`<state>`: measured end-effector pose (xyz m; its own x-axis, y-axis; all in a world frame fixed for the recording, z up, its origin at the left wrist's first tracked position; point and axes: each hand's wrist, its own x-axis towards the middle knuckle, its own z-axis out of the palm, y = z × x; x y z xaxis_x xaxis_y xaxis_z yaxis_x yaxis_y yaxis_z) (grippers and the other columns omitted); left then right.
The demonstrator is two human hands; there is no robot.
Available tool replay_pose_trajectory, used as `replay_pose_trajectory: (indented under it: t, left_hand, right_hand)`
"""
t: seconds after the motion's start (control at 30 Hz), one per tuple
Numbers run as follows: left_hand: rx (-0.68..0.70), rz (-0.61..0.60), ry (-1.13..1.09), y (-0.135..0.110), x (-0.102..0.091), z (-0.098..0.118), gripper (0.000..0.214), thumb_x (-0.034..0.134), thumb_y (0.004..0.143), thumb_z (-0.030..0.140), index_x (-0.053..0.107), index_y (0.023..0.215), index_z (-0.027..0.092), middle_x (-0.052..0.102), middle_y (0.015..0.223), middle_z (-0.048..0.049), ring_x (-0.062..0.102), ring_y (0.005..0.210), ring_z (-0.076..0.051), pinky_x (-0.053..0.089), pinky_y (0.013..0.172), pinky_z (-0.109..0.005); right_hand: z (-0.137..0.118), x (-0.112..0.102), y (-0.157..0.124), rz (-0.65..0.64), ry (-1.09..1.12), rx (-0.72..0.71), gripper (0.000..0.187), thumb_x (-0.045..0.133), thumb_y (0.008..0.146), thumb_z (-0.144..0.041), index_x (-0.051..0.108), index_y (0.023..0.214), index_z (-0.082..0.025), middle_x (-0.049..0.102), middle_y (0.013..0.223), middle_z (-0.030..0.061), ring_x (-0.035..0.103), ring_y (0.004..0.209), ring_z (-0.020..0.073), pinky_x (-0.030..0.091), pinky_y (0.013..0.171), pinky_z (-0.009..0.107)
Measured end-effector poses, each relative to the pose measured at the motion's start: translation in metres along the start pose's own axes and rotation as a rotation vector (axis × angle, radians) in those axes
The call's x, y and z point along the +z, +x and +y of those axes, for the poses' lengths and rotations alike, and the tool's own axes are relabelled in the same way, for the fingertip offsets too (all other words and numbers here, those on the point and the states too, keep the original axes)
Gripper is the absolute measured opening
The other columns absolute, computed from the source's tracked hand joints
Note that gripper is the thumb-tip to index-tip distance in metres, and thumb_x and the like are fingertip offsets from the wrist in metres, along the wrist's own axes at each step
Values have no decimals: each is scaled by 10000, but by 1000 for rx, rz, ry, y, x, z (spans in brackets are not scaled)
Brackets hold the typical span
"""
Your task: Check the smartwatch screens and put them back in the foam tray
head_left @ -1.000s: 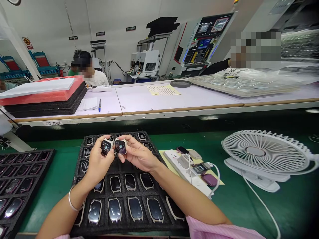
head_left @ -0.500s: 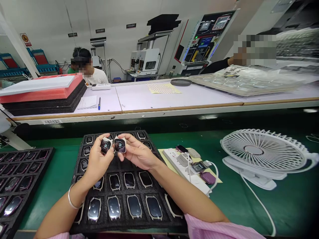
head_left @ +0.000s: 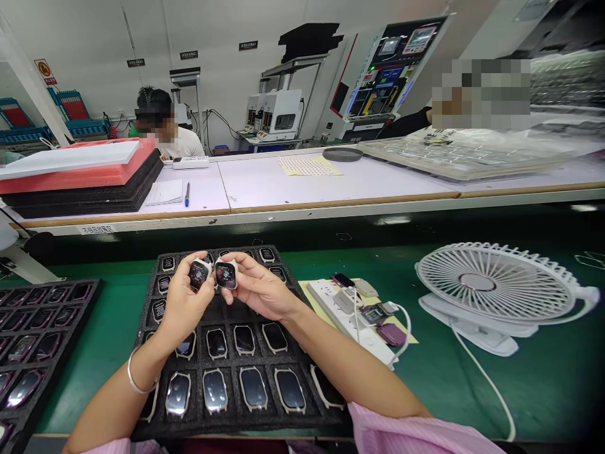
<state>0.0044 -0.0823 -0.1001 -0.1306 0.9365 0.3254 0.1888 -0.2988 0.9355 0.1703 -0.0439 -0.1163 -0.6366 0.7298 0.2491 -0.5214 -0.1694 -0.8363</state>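
My left hand (head_left: 182, 306) grips a small white-framed watch body (head_left: 199, 275) with a lit dark screen. My right hand (head_left: 262, 291) pinches a second watch body (head_left: 226, 275) right beside it, the two nearly touching. Both are held above the far part of a black foam tray (head_left: 235, 362) whose pockets hold several more watch bodies, screens up. A silver bangle is on my left wrist.
A second black tray (head_left: 33, 334) of watch bodies lies at the left on the green belt. To the right sit a white power strip (head_left: 359, 325) with small chargers and a white desk fan (head_left: 494, 287). Beyond is a white bench with stacked foam sheets (head_left: 80, 180); two other people sit behind it.
Both hands stay together with the two watch bodies; the whole scene has shifted slightly as my head moved. No grip has altered.
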Motion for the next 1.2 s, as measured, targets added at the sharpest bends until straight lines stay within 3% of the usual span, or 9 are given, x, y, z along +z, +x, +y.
replay_pose_trajectory:
  t: [0.63,0.77,0.87,0.97,1.1,1.2]
  left_hand:
    - [10,4,-20,5,-2,-7,374,700,728,283,627,1079,175,654,899,-14,587,774,-139,479,727,-265]
    - [-87,33,-111,12,-2,-16,444,733,725,297,631,1138,171,666,955,-25,597,819,-136,476,762,-264]
    - [-232,30,-236,17,-2,-17,603,764,709,347,586,1248,144,675,904,-22,555,646,-95,448,621,-240]
    - [-339,-4,-389,18,-2,-15,778,773,699,421,508,1355,98,648,750,11,501,506,-77,385,502,-225]
    - [-326,-35,-483,17,-2,-12,841,765,720,470,467,1408,90,652,667,12,582,519,-111,412,495,-220]
    - [-297,-64,-490,16,-3,-13,764,754,741,467,514,1375,114,704,751,-25,653,573,-137,491,550,-248]
  right_hand:
    - [3,-4,1,-38,2,-9,361,786,843,-396,626,1130,-248,622,878,-22,628,669,124,487,719,307]
    - [4,-7,6,48,35,14,402,754,864,-358,614,1220,-238,668,885,0,667,732,146,489,729,299]
    - [5,-13,10,161,81,76,443,716,877,-315,573,1286,-222,714,920,31,694,757,164,495,724,300]
    - [5,-18,14,240,89,92,389,708,864,-294,589,1224,-206,737,941,51,685,696,153,488,690,293]
    - [3,-20,14,262,68,57,311,715,846,-316,623,1125,-213,735,972,50,638,635,128,487,673,299]
    - [2,-19,12,251,29,23,332,720,828,-296,627,1137,-219,724,1009,48,631,650,122,489,678,297]
